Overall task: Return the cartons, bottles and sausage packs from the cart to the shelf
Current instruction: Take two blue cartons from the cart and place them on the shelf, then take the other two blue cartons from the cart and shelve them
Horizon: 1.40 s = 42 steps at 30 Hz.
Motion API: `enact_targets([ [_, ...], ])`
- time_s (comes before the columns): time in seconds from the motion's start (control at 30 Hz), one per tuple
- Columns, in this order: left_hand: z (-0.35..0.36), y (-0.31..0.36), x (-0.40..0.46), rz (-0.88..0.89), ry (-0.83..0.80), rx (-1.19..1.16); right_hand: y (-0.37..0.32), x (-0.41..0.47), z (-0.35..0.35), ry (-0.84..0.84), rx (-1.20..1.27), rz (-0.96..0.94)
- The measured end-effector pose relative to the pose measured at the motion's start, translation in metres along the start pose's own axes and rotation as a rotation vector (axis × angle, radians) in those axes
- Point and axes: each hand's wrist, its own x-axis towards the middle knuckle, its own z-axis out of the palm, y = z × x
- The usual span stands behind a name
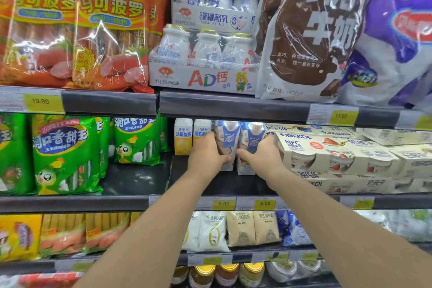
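Two blue-and-white drink cartons stand side by side on the middle shelf [210, 184]. My left hand [207, 155] is wrapped around the left carton [228, 138], thumb on its front. My right hand [263, 155] grips the right carton [252, 137] the same way. Both cartons are upright with their bases on the shelf board. Two yellow-and-white cartons [183, 137] stand just left of them. Green sausage packs [65, 154] fill the shelf further left. The cart is out of view.
Boxed yogurt multipacks [336, 154] are stacked close to the right of my right hand. The upper shelf holds orange sausage packs [109, 25], bottle multipacks [205, 63] and milk bags [308, 30]. Bare dark shelf board lies between the green packs and the cartons.
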Motion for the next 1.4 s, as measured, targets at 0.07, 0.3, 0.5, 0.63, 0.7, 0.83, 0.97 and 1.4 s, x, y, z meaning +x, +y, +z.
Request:
enact_targets([
  [0.07, -0.003, -0.002, -0.004, -0.014, -0.007, 0.004, 0.0, -0.002, -0.001, -0.009, -0.015, 0.003],
  [0.3, -0.032, -0.012, -0.021, -0.014, -0.081, 0.138, -0.004, -0.016, -0.017, -0.053, -0.035, -0.013],
  [0.5, -0.04, 0.002, -0.043, 0.099, -0.249, 0.223, 0.013, -0.046, -0.026, -0.037, -0.168, -0.168],
  [0.63, -0.027, 0.028, -0.059, 0.356, -0.367, 0.516, 0.029, -0.067, -0.048, -0.026, -0.313, -0.219],
  [0.7, -0.02, 0.045, -0.068, 0.516, -0.376, 0.672, 0.042, -0.077, -0.065, -0.008, -0.364, -0.233],
  [0.83, -0.001, 0.09, -0.087, 0.762, -0.335, 0.717, 0.079, -0.099, -0.112, 0.029, -0.622, -0.233],
  [0.97, 0.04, 0.146, -0.116, 0.864, -0.394, 0.727, 0.14, -0.132, -0.176, 0.015, -0.766, -0.083],
  [1.4, 0.229, 0.337, -0.31, 1.042, -0.71, 0.679, 0.349, -0.343, -0.409, 0.125, -0.785, 0.457],
])
